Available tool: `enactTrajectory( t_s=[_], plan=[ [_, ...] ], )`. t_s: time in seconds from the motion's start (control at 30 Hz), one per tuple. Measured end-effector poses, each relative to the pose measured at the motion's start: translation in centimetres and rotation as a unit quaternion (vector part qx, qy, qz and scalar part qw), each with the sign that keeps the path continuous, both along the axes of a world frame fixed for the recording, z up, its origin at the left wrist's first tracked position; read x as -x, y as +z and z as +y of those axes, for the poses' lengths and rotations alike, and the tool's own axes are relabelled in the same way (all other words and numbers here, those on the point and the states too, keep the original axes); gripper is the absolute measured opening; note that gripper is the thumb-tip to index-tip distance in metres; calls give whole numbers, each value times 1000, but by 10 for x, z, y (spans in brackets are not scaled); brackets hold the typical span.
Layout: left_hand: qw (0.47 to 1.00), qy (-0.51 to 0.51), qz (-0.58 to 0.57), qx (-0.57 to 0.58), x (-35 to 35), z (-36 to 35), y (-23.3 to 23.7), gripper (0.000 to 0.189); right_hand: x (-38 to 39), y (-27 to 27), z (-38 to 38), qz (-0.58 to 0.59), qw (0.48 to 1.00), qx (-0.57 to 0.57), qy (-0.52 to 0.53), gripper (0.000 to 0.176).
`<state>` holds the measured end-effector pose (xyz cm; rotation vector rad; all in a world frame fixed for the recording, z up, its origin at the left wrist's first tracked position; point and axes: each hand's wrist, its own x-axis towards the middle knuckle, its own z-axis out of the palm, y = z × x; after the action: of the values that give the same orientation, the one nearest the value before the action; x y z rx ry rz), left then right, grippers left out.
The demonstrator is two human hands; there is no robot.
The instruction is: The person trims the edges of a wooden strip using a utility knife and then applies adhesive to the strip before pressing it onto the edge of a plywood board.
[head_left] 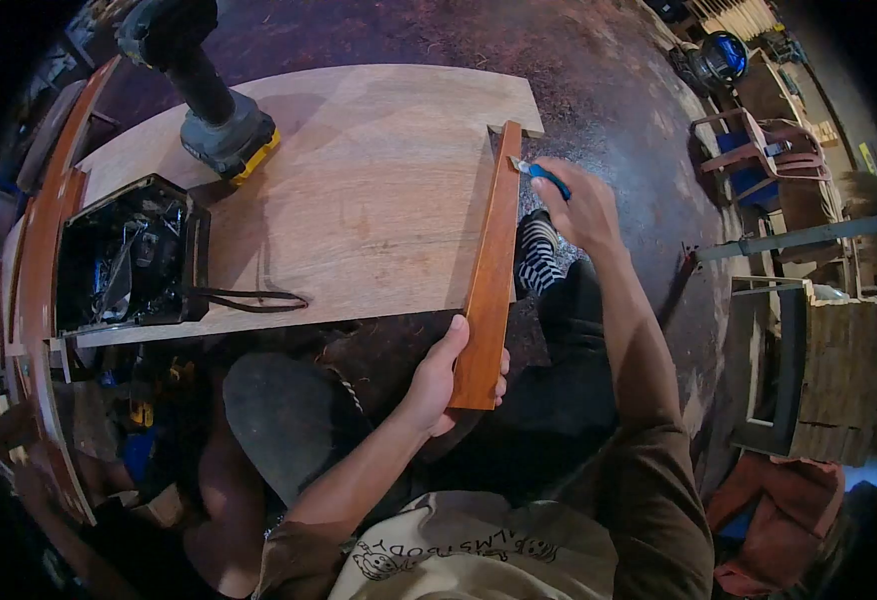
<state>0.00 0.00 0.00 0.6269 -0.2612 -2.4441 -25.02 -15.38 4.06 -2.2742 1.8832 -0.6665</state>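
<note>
My left hand (pixel 437 375) is wrapped round the near end of a reddish-brown, varnished wooden strip (pixel 491 270), thumb on top and fingertips showing at its right edge. The strip tapers away from me, its far end lying over the right edge of a pale plywood board (pixel 359 190). In my right hand (pixel 581 205) is a blue-handled utility knife (pixel 547 178), gripped with the fingers curled round the handle. Its blade points left and meets the strip near the far end.
A cordless drill (pixel 209 100) stands on its battery on the plywood, with a black open box (pixel 129 260) of small parts nearer me. A strap trails from the box. Chairs (pixel 764 155) stand at the right, and a red cloth (pixel 779 520) lies lower right. A person's leg shows lower left.
</note>
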Motion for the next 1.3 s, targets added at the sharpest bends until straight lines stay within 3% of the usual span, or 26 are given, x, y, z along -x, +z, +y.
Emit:
enactTrajectory(
  t_s=[0.07, 0.17, 0.33, 0.43, 0.53, 1.3],
  plan=[
    [999, -24, -34, -19, 0, 2, 1, 60, 11, -9, -11, 1, 998, 56, -20, 33],
    [999, -28, -17, -18, 0, 6, -2, 61, 39, -9, -28, 29, 998, 17, -46, 33],
    [999, -26, -17, -23, -3, 8, -5, 59, 21, 4, -18, -48, 994, -2, -99, 33],
    [999, -24, -13, -33, -6, 9, -4, 58, 0, 15, 7, -48, 994, -59, -73, 31],
    [999, -20, -9, -37, -6, 10, -4, 58, -8, 14, 16, -35, 999, -5, 11, 30],
    [999, -20, -4, -28, -10, 7, -3, 59, -3, 11, 12, -7, 1000, -9, 19, 32]
  ],
)
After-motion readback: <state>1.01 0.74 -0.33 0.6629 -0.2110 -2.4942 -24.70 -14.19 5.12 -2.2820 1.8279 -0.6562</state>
